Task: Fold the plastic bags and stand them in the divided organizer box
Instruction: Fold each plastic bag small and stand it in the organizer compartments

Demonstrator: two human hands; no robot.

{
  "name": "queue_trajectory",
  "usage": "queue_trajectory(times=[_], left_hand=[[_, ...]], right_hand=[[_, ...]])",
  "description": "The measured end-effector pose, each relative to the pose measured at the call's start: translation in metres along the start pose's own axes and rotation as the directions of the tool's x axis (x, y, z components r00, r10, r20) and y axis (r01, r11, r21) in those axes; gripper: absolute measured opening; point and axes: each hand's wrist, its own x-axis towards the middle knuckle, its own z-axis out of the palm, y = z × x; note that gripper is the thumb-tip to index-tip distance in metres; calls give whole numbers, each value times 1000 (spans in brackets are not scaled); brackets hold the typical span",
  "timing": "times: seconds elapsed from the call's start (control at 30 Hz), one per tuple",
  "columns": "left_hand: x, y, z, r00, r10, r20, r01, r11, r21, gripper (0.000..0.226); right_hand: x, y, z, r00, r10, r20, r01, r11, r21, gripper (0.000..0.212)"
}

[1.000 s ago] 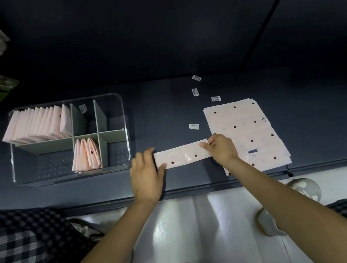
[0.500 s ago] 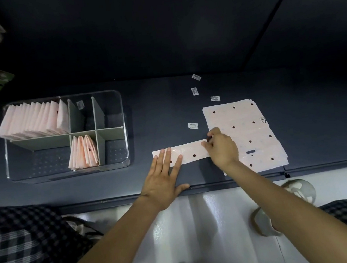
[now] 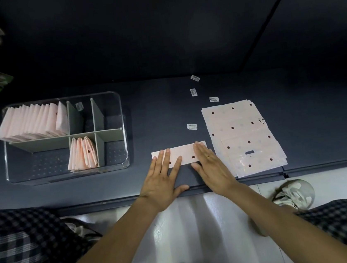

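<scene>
– Where is the bag?

– I see the folded bag strip (image 3: pixel 179 155) lying flat on the dark surface (image 3: pixel 155 111), just left of the bag pile (image 3: pixel 242 132).

– And the hands?

– My left hand (image 3: pixel 163 182) and right hand (image 3: pixel 212 168) lie flat on the strip, fingers straight, gripping nothing.

– The box?

– The organizer box (image 3: pixel 120 107) sits far left, with folded bags (image 3: pixel 31 122) standing inside.

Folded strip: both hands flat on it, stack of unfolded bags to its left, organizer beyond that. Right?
Not quite. The head view shows the stack of unfolded bags right of the folded strip; organizer is left. Left hand and right hand do press flat.
</scene>
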Motion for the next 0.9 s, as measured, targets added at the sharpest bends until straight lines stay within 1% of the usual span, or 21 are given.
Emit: queue_trajectory(times=[0.07, 0.13, 0.17, 0.23, 0.27, 0.3, 0.37, 0.47, 0.53, 0.6, 0.63, 0.7, 0.73, 0.77, 0.8, 0.87, 0.9], left_hand=[[0, 0, 0, 1000, -1, -3, 1, 1000, 8, 81], [0, 1, 0, 1000, -19, -9, 19, 1000, 1, 82], [0, 2, -2, 999, -32, -17, 32, 999, -14, 82], [3, 5, -5, 998, -58, -38, 56, 997, -60, 79], [4, 6, -8, 996, -74, -52, 69, 993, -92, 76], [5, 8, -11, 993, -94, -65, 85, 988, -129, 72], [8, 12, -16, 987, -147, -72, 131, 973, -189, 66], [11, 16, -24, 975, -207, -80, 191, 966, -177, 61], [6, 19, -31, 965, -227, -132, 208, 967, -146, 55], [-2, 23, -36, 950, -218, -224, 180, 967, -182, 38], [-5, 25, -35, 949, -202, -242, 149, 964, -221, 28], [-14, 29, -31, 960, -180, -215, 105, 942, -319, 13], [-19, 29, -29, 964, -172, -204, 91, 930, -355, 13], [-23, 29, -25, 965, -169, -202, 80, 920, -384, 19], [-27, 27, -21, 956, -185, -227, 78, 908, -411, 24], [-29, 25, -18, 950, -231, -212, 96, 859, -503, 25], [-29, 23, -17, 949, -249, -194, 107, 831, -546, 21]], right_hand=[[-2, 9, -5, 1000, 6, -23, -7, 1000, -24, 60], [-2, 13, -13, 998, -23, -62, 17, 996, -86, 56], [-1, 13, -19, 994, -65, -92, 51, 987, -152, 53], [3, 12, -29, 973, -200, -116, 154, 936, -317, 51], [6, 12, -32, 959, -259, -116, 187, 886, -425, 50], [9, 12, -35, 954, -290, -75, 220, 849, -481, 46], [14, 12, -43, 936, -351, -32, 287, 812, -508, 34], [17, 6, -53, 882, -468, -60, 375, 773, -511, 11], [12, -3, -53, 847, -526, -71, 428, 756, -496, 6], [3, -15, -47, 826, -557, -81, 464, 755, -464, 5], [-3, -22, -43, 817, -570, -85, 479, 754, -449, 4], [-14, -34, -31, 811, -576, -97, 500, 770, -397, 6], [-19, -38, -27, 822, -560, -109, 497, 797, -343, 8], [-24, -41, -24, 838, -529, -133, 480, 832, -280, 11], [-27, -40, -22, 859, -489, -151, 455, 865, -211, 13], [-30, -33, -20, 915, -381, -130, 377, 924, -58, 19], [-29, -28, -21, 950, -300, -88, 303, 953, 21, 25]])
